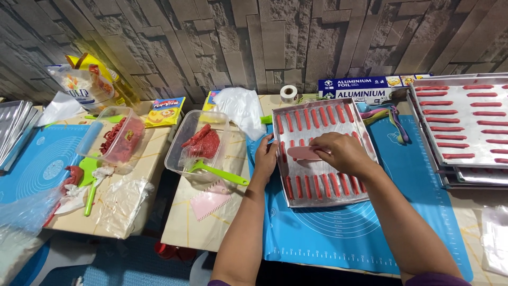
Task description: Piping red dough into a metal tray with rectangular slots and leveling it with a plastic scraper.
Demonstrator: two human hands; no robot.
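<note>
Two hands over one metal baking tray (365,196) on a blue silicone mat (423,212). Left hand (266,158) gripping the tray's left edge, fingers curled round the rim. Right hand (343,152) closed on one pink scraper (302,153), laid flat across the tray's middle. Three rows of red dough sticks (312,117); full count hidden. Two clear tubs (174,153) of red dough on the left. One stacked tray (465,119) at right.

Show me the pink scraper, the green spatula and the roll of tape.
pink scraper (302,153), head view, bare blade left of the right hand.
green spatula (225,175), head view, mid-handle.
roll of tape (288,94), head view, outer side.
</note>
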